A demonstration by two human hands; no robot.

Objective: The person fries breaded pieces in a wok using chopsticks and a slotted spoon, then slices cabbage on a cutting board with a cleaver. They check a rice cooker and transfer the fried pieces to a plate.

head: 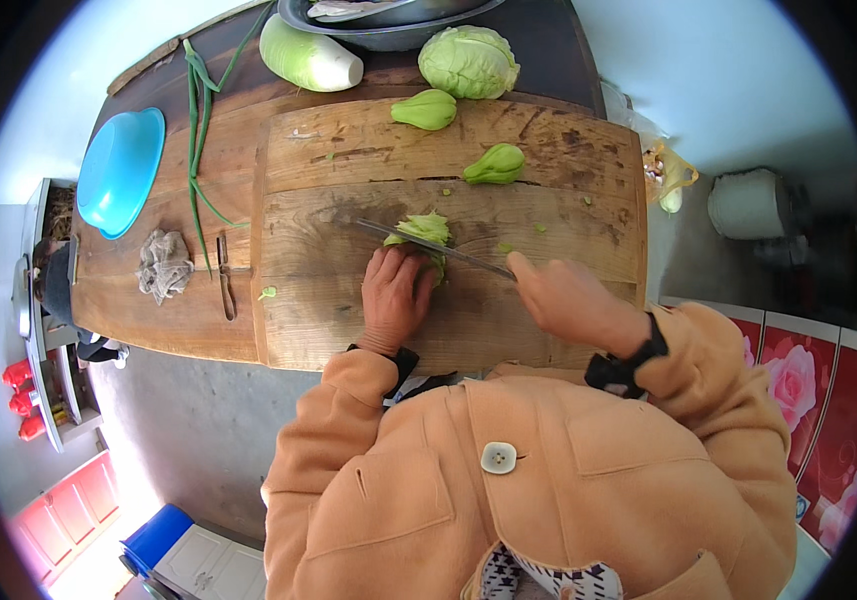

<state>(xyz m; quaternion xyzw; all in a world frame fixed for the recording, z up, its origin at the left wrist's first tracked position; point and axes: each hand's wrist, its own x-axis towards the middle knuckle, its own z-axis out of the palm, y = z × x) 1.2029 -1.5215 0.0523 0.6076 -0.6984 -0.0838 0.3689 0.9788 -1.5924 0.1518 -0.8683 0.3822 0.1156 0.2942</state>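
Observation:
My left hand (396,296) presses down on a light-green vegetable on the wooden cutting board (323,315), its fingertips against the near side of the blade. Gripped by the handle in my right hand (567,304), a kitchen knife (466,258) lies across the vegetable, its blade seen almost edge-on. Thin pale-green slices (426,226) are heaped just beyond the blade. The part of the vegetable under my left palm is mostly hidden. Two whole chayotes rest farther back on the board, one (496,164) behind the knife and another (424,110) at the far edge.
Behind the board sit a cabbage (469,62), a large green-white radish (310,56) and a metal basin (398,34). To the left are green onions (195,127), a blue plastic basin (119,172), a crumpled cloth (164,262) and a peeler (225,279). Someone is partly visible at far left.

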